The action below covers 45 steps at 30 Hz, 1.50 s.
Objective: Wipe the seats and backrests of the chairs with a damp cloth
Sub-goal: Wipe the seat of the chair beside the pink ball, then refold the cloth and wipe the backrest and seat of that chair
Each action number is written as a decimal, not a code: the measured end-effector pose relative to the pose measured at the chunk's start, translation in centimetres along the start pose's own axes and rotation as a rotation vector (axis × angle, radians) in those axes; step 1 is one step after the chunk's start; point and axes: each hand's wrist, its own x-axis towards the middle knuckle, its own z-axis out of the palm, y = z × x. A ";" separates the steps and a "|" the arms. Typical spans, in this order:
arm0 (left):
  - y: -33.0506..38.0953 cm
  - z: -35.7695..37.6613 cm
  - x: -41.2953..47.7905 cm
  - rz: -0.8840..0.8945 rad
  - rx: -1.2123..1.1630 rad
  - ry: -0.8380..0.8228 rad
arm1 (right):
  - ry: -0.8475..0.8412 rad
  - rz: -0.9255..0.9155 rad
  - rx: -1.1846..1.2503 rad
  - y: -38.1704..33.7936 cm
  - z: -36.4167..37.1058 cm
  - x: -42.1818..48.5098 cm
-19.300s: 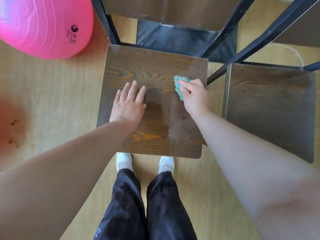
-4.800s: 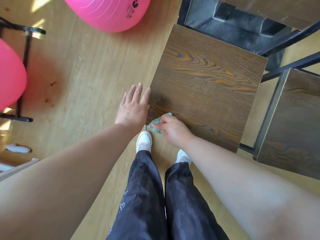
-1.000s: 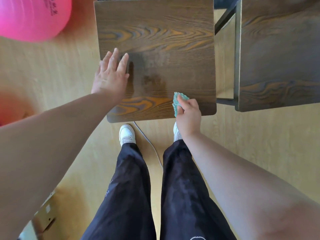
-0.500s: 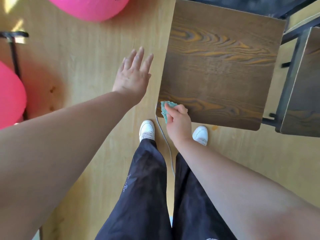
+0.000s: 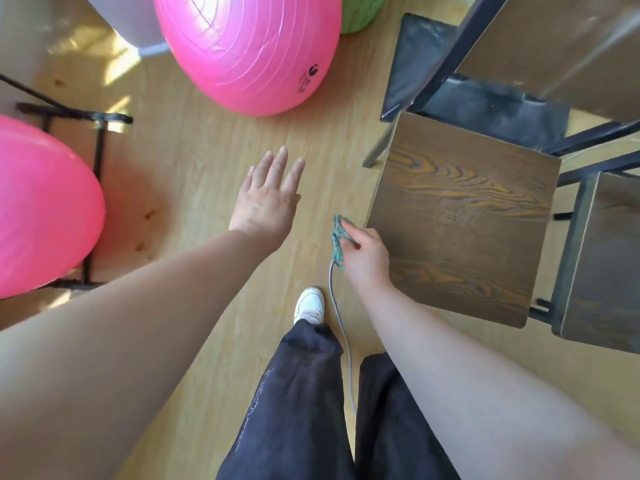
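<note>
Exercise room: pink gym balls (image 5: 249, 50)

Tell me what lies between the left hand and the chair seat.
Head view: the teal cloth, pinched by the right hand, hangs between the left hand and the chair seat, beside its edge, over wood floor.

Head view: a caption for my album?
Right hand pinches a green cloth beside the chair seat; left hand spread.
</note>
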 end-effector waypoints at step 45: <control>12.7 -4.1 13.2 -0.002 -0.100 0.109 | 0.446 -0.945 -0.668 -11.0 -15.9 19.9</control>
